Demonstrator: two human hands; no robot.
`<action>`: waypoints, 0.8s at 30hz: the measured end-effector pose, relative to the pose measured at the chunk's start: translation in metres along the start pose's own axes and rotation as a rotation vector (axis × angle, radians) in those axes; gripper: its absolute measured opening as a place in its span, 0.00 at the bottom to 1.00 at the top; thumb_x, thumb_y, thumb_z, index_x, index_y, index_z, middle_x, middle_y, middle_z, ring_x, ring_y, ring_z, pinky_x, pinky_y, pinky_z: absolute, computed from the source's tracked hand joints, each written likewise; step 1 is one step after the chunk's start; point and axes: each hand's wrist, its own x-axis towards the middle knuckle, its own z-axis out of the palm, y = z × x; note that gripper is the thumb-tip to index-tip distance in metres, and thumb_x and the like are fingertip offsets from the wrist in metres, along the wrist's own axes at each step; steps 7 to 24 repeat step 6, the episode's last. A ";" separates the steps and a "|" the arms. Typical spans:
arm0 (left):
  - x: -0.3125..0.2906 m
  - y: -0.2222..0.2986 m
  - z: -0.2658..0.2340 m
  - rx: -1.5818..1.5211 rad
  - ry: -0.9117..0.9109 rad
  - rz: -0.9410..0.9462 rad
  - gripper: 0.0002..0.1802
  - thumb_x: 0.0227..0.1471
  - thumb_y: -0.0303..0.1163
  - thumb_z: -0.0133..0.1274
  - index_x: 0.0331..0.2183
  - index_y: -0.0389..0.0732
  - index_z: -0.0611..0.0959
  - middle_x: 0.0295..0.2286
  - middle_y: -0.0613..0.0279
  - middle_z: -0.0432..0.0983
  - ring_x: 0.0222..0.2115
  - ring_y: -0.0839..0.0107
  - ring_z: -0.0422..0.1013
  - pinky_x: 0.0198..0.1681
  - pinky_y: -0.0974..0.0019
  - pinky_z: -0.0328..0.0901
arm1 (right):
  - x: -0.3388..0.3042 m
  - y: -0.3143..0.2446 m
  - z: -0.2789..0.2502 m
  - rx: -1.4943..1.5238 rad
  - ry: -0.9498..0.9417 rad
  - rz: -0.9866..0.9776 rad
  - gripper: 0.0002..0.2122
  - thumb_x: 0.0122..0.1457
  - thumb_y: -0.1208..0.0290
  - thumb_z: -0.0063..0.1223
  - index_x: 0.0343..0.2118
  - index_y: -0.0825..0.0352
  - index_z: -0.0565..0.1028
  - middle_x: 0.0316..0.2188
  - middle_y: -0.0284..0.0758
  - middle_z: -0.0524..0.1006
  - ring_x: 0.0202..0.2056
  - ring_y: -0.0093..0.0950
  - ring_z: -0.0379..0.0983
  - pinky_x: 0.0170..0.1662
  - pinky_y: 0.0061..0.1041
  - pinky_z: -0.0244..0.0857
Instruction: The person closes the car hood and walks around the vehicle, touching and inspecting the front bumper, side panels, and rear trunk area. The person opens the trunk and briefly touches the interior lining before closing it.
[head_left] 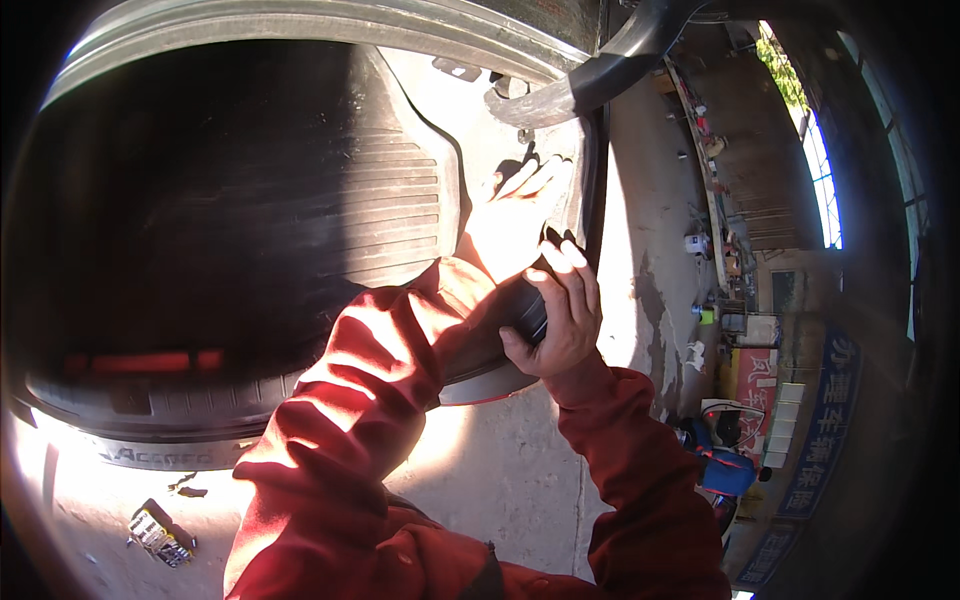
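Washed out by sunlight, my left hand [515, 220] reaches into the right side of an open car trunk. Its fingers stretch out against the pale side panel [415, 75], near a small dark part at the fingertips. My right hand [568, 315] curls over a black trim piece [522, 308] at the trunk's right rear corner, fingers on top and thumb on the near side. Part of that trim lies hidden beneath my left sleeve. A ribbed black trunk mat [395, 195] covers the trunk floor left of my hands.
A curved dark hinge arm [600, 85] juts above my hands. The bumper [190, 450] runs along the near edge. A small printed packet [160, 535] lies on the concrete at lower left. Farther right are a blue-and-black object [728, 470] and wall signs [825, 425].
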 end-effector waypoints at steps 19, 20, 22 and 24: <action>-0.096 0.005 -0.063 0.188 -0.374 -0.029 0.31 0.61 0.36 0.47 0.65 0.55 0.66 0.63 0.55 0.64 0.65 0.54 0.60 0.67 0.45 0.52 | -0.002 0.002 -0.002 0.049 -0.063 0.033 0.25 0.57 0.48 0.53 0.41 0.71 0.75 0.51 0.51 0.74 0.57 0.52 0.67 0.63 0.47 0.59; -0.096 0.005 -0.063 0.188 -0.374 -0.029 0.31 0.61 0.36 0.47 0.65 0.55 0.66 0.63 0.55 0.64 0.65 0.54 0.60 0.67 0.45 0.52 | -0.002 0.002 -0.002 0.049 -0.063 0.033 0.25 0.57 0.48 0.53 0.41 0.71 0.75 0.51 0.51 0.74 0.57 0.52 0.67 0.63 0.47 0.59; -0.096 0.005 -0.063 0.188 -0.374 -0.029 0.31 0.61 0.36 0.47 0.65 0.55 0.66 0.63 0.55 0.64 0.65 0.54 0.60 0.67 0.45 0.52 | -0.002 0.002 -0.002 0.049 -0.063 0.033 0.25 0.57 0.48 0.53 0.41 0.71 0.75 0.51 0.51 0.74 0.57 0.52 0.67 0.63 0.47 0.59; -0.096 0.005 -0.063 0.188 -0.374 -0.029 0.31 0.61 0.36 0.47 0.65 0.55 0.66 0.63 0.55 0.64 0.65 0.54 0.60 0.67 0.45 0.52 | -0.002 0.002 -0.002 0.049 -0.063 0.033 0.25 0.57 0.48 0.53 0.41 0.71 0.75 0.51 0.51 0.74 0.57 0.52 0.67 0.63 0.47 0.59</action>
